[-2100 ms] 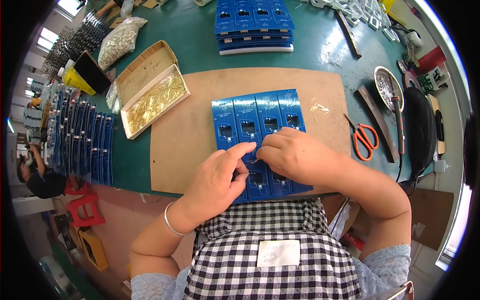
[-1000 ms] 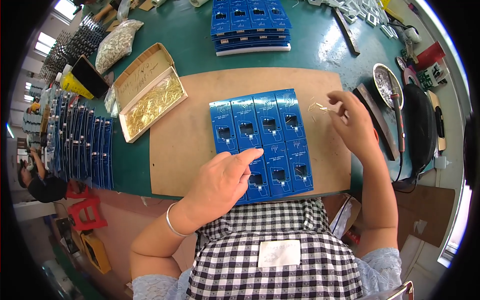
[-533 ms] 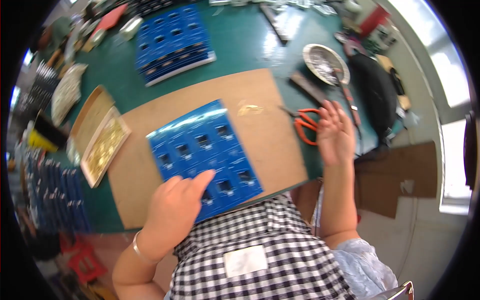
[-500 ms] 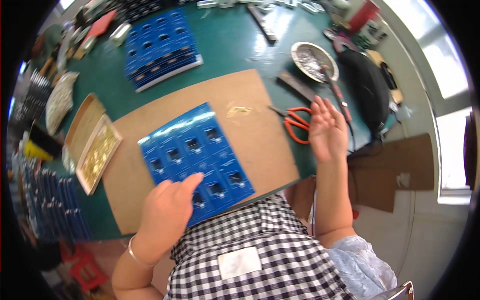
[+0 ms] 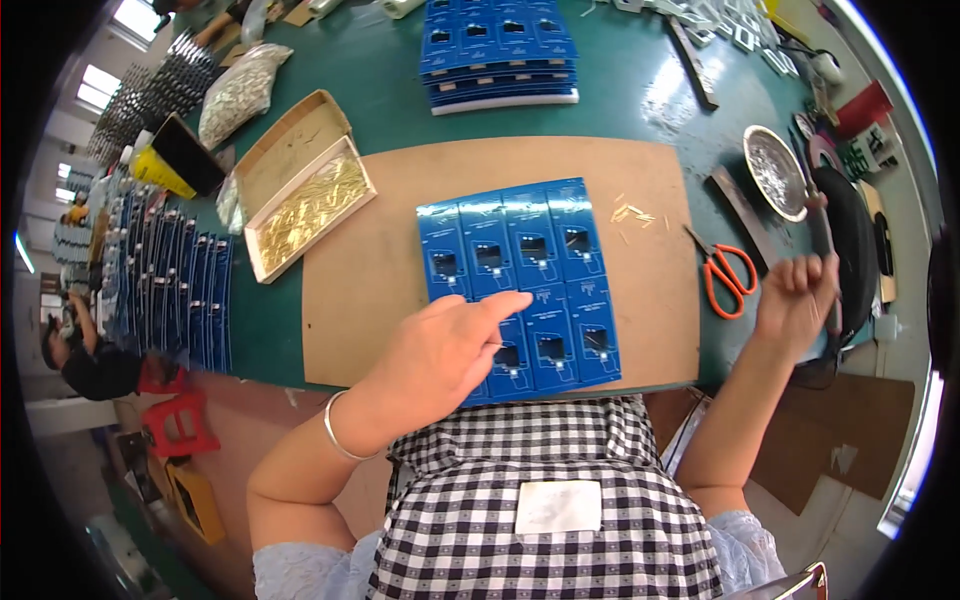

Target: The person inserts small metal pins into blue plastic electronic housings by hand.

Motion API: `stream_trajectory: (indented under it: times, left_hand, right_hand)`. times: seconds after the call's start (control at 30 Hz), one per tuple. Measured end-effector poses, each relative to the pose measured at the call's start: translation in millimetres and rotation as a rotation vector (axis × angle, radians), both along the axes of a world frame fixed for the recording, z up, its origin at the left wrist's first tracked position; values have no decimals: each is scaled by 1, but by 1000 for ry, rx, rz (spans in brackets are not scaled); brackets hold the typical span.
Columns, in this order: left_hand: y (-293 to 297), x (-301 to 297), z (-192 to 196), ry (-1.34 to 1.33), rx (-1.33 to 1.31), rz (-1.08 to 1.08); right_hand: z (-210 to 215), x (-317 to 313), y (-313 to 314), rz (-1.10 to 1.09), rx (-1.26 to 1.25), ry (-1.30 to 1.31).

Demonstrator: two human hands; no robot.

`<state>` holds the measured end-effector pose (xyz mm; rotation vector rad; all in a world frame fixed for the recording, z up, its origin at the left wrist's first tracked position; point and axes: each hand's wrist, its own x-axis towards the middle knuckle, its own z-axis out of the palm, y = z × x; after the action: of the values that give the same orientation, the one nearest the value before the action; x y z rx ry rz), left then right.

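A sheet of blue cards (image 5: pixel 520 275) with small windows lies on a brown board (image 5: pixel 370 300) in front of me. My left hand (image 5: pixel 440 350) rests flat on its near left part, index finger stretched across a card, gripping nothing. My right hand (image 5: pixel 795 300) is off the board at the right, fingers curled upward beside the thin dark handle of a metal ladle (image 5: pixel 775 185); whether it grips the handle is unclear. Orange-handled scissors (image 5: pixel 725 275) lie just left of that hand. A few small gold pins (image 5: pixel 632 212) lie on the board right of the sheet.
A tray of gold pins (image 5: pixel 310 205) and an empty tray (image 5: pixel 285 150) sit left of the board. A stack of blue cards (image 5: pixel 500 50) lies at the back, with rows of more blue cards (image 5: pixel 165 290) at the far left. A black object (image 5: pixel 850 250) lies at the right edge.
My right hand left the blue sheet, passed the loose pins and scissors, and now sits by the ladle handle. My left hand stayed on the sheet. The view swung left and right.
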<state>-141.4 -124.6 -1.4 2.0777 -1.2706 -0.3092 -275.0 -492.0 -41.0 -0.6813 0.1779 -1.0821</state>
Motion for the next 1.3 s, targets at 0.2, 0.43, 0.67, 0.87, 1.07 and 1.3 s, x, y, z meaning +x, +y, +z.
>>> stream_trajectory:
  times: [0.2, 0.43, 0.67, 0.87, 1.07, 1.3]
  left_hand:
    - [5, 1, 1, -21, 7, 5]
    - [6, 2, 3, -50, 35, -12]
    - [0, -4, 11, -254, 111, -99]
    - [-5, -15, 14, -470, 149, -198]
    - [11, -7, -16, -397, -104, -38]
    - [13, -13, -28, -423, -163, 35]
  right_hand:
    - [21, -6, 76, -163, -522, 174]
    - [14, -3, 99, -114, -507, 201]
    - [12, -7, 103, -110, -548, 220]
    - [13, -11, 102, -151, -521, 231]
    - [12, -11, 107, -153, -525, 284]
    - [16, -15, 107, -104, -559, 259]
